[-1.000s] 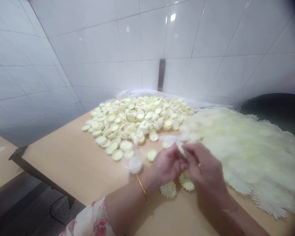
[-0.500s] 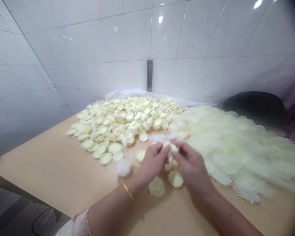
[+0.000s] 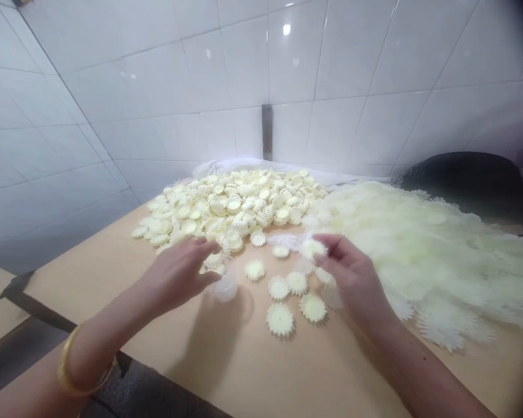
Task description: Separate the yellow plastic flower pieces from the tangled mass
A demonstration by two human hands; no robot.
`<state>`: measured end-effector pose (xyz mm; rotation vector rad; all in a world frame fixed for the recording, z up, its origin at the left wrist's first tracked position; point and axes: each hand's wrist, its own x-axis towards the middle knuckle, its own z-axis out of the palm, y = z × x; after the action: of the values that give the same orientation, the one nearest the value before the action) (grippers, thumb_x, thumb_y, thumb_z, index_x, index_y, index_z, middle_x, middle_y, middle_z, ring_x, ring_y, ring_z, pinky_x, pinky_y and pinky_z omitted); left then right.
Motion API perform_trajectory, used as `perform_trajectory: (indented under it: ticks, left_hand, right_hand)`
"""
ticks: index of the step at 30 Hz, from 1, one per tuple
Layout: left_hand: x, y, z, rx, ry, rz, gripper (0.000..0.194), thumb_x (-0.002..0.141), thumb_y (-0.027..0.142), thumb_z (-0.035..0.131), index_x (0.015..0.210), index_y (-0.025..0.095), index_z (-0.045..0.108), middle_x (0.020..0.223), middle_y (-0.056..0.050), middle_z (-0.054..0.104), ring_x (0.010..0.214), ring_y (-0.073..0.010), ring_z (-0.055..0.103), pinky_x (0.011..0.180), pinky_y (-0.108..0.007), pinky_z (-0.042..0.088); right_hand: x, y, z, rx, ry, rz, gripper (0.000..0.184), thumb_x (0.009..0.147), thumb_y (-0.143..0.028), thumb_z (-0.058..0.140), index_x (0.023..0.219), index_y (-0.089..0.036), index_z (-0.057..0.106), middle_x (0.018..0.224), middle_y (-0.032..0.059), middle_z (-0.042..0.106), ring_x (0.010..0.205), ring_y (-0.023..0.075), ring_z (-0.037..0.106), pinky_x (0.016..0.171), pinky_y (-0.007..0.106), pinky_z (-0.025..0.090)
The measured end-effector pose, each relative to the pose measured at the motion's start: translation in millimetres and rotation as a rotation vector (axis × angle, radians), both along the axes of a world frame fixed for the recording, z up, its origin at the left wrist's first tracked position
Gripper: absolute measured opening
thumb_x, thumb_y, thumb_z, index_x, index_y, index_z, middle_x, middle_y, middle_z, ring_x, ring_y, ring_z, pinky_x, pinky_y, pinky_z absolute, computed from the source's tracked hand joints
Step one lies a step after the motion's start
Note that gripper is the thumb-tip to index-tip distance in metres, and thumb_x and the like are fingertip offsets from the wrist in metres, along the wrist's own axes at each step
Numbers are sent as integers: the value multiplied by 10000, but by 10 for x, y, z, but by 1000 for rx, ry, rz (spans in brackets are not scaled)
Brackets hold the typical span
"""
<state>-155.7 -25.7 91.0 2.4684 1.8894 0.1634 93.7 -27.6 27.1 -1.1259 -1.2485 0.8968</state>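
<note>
My right hand (image 3: pixel 355 276) pinches a pale cream toothed disc, like a small artificial flower piece (image 3: pixel 312 249), between thumb and fingers just above the table. My left hand (image 3: pixel 176 271) is in the air to the left, thumb and fingers apart, with nothing visible in it. Just right of its thumb sits a small clear plastic cup (image 3: pixel 225 289). Several loose toothed discs (image 3: pixel 280 319) lie on the table between my hands. Behind my left hand rises a heap of cupped cream discs (image 3: pixel 244 203), which the hand partly covers.
A wide pile of flat, translucent toothed pieces (image 3: pixel 427 255) spreads over the table's right side. A black rounded object (image 3: pixel 464 177) stands behind it. White sheeting (image 3: pixel 226 166) lies along the tiled wall (image 3: pixel 226 69). The wooden table (image 3: pixel 148 342) ends at the lower left.
My left hand has parted from my right and moved left, its fingers spreading. The right hand keeps the disc. Loose discs formerly behind my hands are now uncovered.
</note>
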Motion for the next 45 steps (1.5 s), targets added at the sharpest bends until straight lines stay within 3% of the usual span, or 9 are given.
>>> perform_trajectory:
  ticks: [6,13,18,21,23,28,32,39,45]
  left_hand:
    - [128,310,-250,-133,223,5,192,581,241,573,519,185,400,502,-25,437,492,-156,425,484,-270,218]
    - [227,368,-333,-90,249,103,248,556,169,582,432,168,368,457,-35,417,509,-191,482,526,-287,277]
    - [58,322,-63,-170,147,8,206,573,333,649,661,181,542,656,-56,554,596,-177,484,525,-259,301]
    - [138,180,171,13,-17,-23,215,681,387,574,757,186,561,692,-54,555,587,-160,466,525,-265,319]
    - [332,56,217,37,-240,-61,225,748,395,504,778,181,567,710,-56,560,589,-149,474,535,-270,347]
    - [902,-23,-141,-207,-662,-196,258,792,395,441,860,166,539,728,-48,546,572,-126,456,482,-246,349]
    - [1074,138,-469,-112,-807,-186,170,787,313,455,694,171,455,590,27,419,517,-89,348,464,-222,289]
    - [1172,248,-690,-3,-987,-202,275,814,331,433,600,159,416,534,47,358,507,-72,312,479,-216,258]
    - [1121,273,-743,-461,-1292,-267,166,801,328,481,759,172,446,512,60,425,426,-60,391,430,-197,308]
  right_hand:
    - [-30,-13,-83,6,26,50,242,703,-280,600,931,-202,588,770,9,582,704,147,530,656,292,445]
    - [-35,-25,-72,-56,132,95,359,675,-274,647,1012,-217,540,701,-36,466,642,109,471,604,253,413]
    - [-22,-6,-86,-72,171,121,351,674,-275,654,1002,-212,547,669,-44,458,629,107,469,610,257,409]
    - [-36,4,-115,-92,215,142,365,665,-280,662,1006,-210,550,657,-42,469,609,113,480,573,256,410]
    - [-53,-1,-123,-112,245,184,382,668,-283,663,1025,-216,545,659,-38,483,609,119,485,567,260,417]
    - [-66,-45,-91,-80,240,318,380,709,-271,635,1069,-236,518,717,-25,524,717,139,523,700,297,439]
    - [-40,-57,-63,-71,191,356,381,734,-247,601,1101,-231,497,834,2,570,778,136,535,709,273,435]
    - [16,-3,-43,-100,116,234,314,705,-263,613,1005,-183,571,838,24,594,807,156,548,747,303,438]
    - [35,67,-89,-177,312,229,288,637,-278,677,895,-158,629,790,26,616,747,155,560,726,316,440]
